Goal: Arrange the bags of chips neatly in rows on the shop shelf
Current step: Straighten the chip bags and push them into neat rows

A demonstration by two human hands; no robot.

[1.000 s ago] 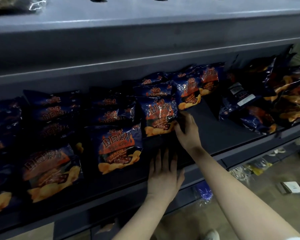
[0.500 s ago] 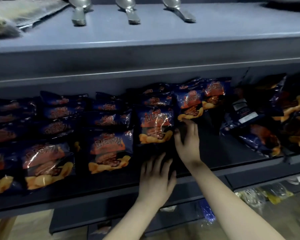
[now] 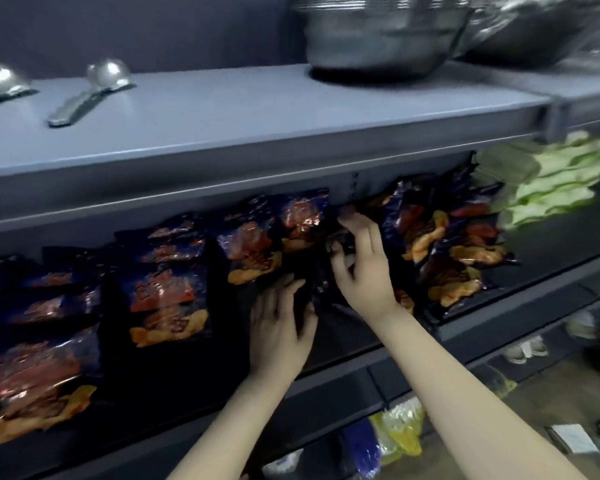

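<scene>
- While the right hand [image 3: 362,268] reaches deep toward the back of the shelf [image 3: 499,317], its fingers curl round something dark there; it looks like a bag, but blur keeps me from telling whether it is truly gripped.
- Just beside it, nearer the front edge, the left hand [image 3: 279,329] lies spread and flat, fingers wide, holding nothing, on a bare dark stretch of the shelf.
- Left of both hands, the bags of chips [image 3: 168,303] lie in overlapping rows running from back to front, reaching the left end.
- Right of the right hand, a loose heap of bags [image 3: 444,244] sits tumbled toward the back, not yet in rows; the gap under the hands looks like the next row's place.
- Judging by the glossy film, each bag should be light, puffy and slippery, with brittle contents: best pinched at the flat sealed edge or cradled under the belly, never squeezed across the middle.
- Past the heap at the right end lies a stack of pale green packets [image 3: 555,188].
- Above, the upper shelf [image 3: 257,109] carries spoons [image 3: 90,91] and a metal bowl [image 3: 378,43].
</scene>
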